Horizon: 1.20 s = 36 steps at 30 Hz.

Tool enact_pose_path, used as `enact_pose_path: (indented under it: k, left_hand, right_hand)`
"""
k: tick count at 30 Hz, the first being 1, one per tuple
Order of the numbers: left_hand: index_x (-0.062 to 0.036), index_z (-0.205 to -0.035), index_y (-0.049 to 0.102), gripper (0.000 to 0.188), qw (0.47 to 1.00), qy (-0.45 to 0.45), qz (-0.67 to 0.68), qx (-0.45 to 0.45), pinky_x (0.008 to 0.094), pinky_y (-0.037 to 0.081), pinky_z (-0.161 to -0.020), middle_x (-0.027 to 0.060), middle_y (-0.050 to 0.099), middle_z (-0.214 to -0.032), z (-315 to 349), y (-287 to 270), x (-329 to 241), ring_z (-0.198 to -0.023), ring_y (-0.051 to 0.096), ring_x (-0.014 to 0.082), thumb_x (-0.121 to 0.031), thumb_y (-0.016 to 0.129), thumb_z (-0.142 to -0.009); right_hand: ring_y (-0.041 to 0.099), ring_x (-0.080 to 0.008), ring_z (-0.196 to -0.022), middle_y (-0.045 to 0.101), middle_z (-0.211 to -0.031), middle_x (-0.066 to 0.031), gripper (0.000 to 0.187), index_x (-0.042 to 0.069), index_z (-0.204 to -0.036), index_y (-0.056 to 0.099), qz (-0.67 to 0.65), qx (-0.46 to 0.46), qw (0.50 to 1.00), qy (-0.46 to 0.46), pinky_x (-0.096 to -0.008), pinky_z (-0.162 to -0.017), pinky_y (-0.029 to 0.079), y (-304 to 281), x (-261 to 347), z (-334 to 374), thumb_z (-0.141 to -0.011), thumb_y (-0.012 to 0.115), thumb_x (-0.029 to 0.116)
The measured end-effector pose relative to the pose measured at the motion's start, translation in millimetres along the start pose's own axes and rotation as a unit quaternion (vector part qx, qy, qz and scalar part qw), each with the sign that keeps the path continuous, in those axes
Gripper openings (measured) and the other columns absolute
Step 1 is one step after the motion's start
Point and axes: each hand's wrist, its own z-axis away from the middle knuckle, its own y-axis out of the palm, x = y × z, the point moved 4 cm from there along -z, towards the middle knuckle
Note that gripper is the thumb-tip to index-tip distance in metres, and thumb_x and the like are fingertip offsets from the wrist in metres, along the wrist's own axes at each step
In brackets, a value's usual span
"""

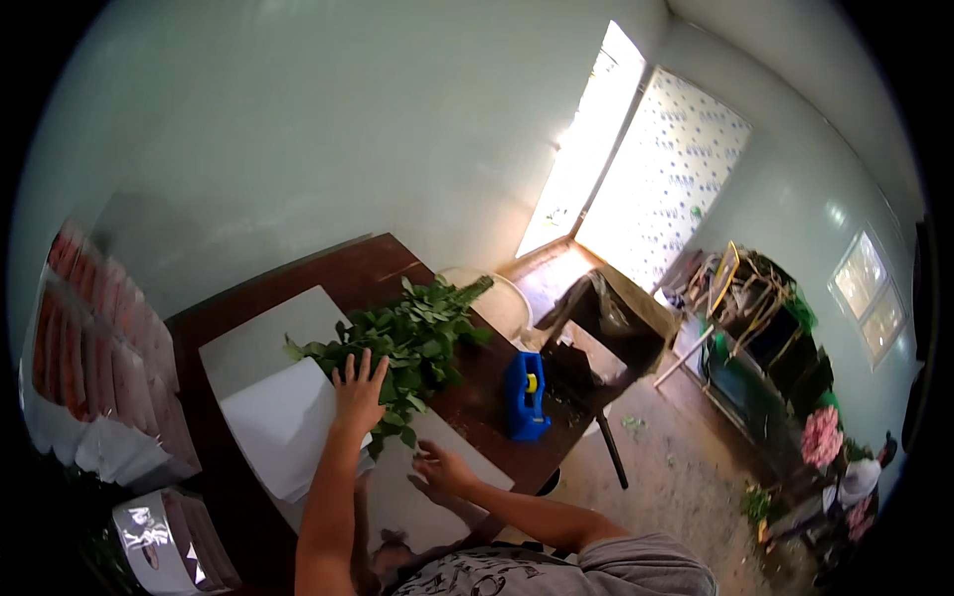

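Observation:
A bunch of green leafy stems (427, 323) lies across the table, its cut ends pointing to the far right. White wrapping paper (283, 417) is folded over its near-left end, so whatever is under the fold is hidden. My left hand (360, 395) rests flat on the leaves beside the fold, fingers spread. Just above the sheet's right part hovers my right hand (447, 471), its fingers loosely bent and apart, holding nothing visible. To the right of the leaves stands a blue tape dispenser (527, 397) with a yellow core.
Wrapped bunches with reddish tops (94, 328) are stacked left of the brown table (224, 497). A pale round tub (497, 298) stands behind the table's far corner. Beyond the dark stand (606, 318), a person (860, 487) is near pink flowers (822, 437) and piled stems.

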Motion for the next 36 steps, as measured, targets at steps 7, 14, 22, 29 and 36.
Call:
enact_pose_path:
  k: [7,14,22,29,36]
  left_hand:
    - [-0.0148,-0.131,0.051,0.065,0.966,0.112,0.211,-0.097,0.0524,0.030,-0.103,0.0135,0.045,-0.136,133.4,3.1,-84.8,-0.125,0.041,0.0373,-0.034,0.075,-0.074]
    - [-0.0157,-0.110,0.062,0.048,0.976,-0.076,0.197,0.045,0.0426,0.038,-0.091,0.0062,0.057,-0.110,302.3,89.6,-81.8,-0.106,0.052,0.0298,-0.037,0.076,-0.069]
    - [-0.0160,-0.091,0.069,0.021,0.969,-0.150,0.192,0.047,0.0414,0.039,-0.090,0.0019,0.060,-0.102,318.7,84.7,-95.4,-0.101,0.054,0.0274,-0.024,0.075,-0.072]
    - [-0.0164,-0.084,0.071,0.010,0.954,-0.153,0.258,0.017,0.0386,0.042,-0.086,0.0003,0.064,-0.089,317.6,91.0,-86.2,-0.094,0.055,0.0247,-0.025,0.068,-0.079]
    - [-0.0134,-0.088,0.072,0.018,0.931,-0.185,0.311,0.041,0.0394,0.044,-0.083,0.0056,0.066,-0.089,311.2,97.9,-73.1,-0.090,0.057,0.0288,-0.030,0.066,-0.082]
  right_hand:
    - [0.045,-0.0286,-0.123,0.050,-0.133,-0.0090,0.040,0.017,-0.112,0.065,0.347,0.006,0.849,-0.398,-0.0409,-0.100,0.038,-23.5,-95.2,86.4,-0.074,0.073,0.031]
    - [0.053,-0.0250,-0.102,0.059,-0.105,-0.0025,0.013,0.017,-0.080,0.069,0.228,0.054,0.888,-0.395,-0.0418,-0.084,0.040,-24.4,-95.4,60.9,-0.072,0.073,0.026]
    - [0.055,-0.0241,-0.096,0.062,-0.094,-0.0024,0.013,0.012,-0.078,0.069,0.206,0.075,0.887,-0.407,-0.0387,-0.082,0.041,-31.6,-77.1,59.4,-0.073,0.073,0.023]
    - [0.056,-0.0267,-0.100,0.063,-0.101,-0.0051,0.021,0.008,-0.095,0.066,0.221,0.181,0.866,-0.410,-0.0393,-0.086,0.044,-28.9,-72.9,85.8,-0.079,0.069,0.022]
    - [0.060,-0.0279,-0.088,0.064,-0.091,-0.0067,0.012,0.008,-0.088,0.066,0.282,0.218,0.841,-0.408,-0.0392,-0.073,0.048,-20.4,-80.3,74.1,-0.082,0.063,0.018]
